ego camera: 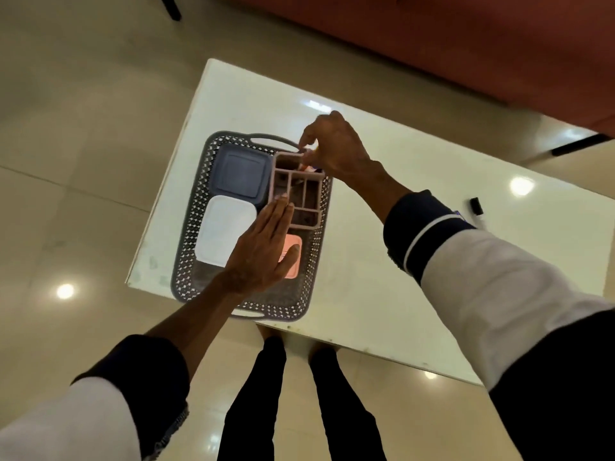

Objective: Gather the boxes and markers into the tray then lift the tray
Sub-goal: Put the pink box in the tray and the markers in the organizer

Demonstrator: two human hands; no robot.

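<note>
A grey lattice tray (199, 181) on a white bench (382, 261), with two hands loading a pink divided organiser (296, 191) inside it.

The tray holds a blue-lidded box (238, 169), a white-lidded box (221, 227) and a salmon box (294, 257), with the organiser along its right side. The right hand (336, 148) is pinched on a marker (307, 161), lowering it into the organiser's far compartment; the marker is mostly hidden. The left hand (263, 251) lies flat, fingers together, touching the organiser's near-left edge. Keeping that brace steady should stop tipping. One black marker (476, 207) lies well apart, right of both hands.
</note>
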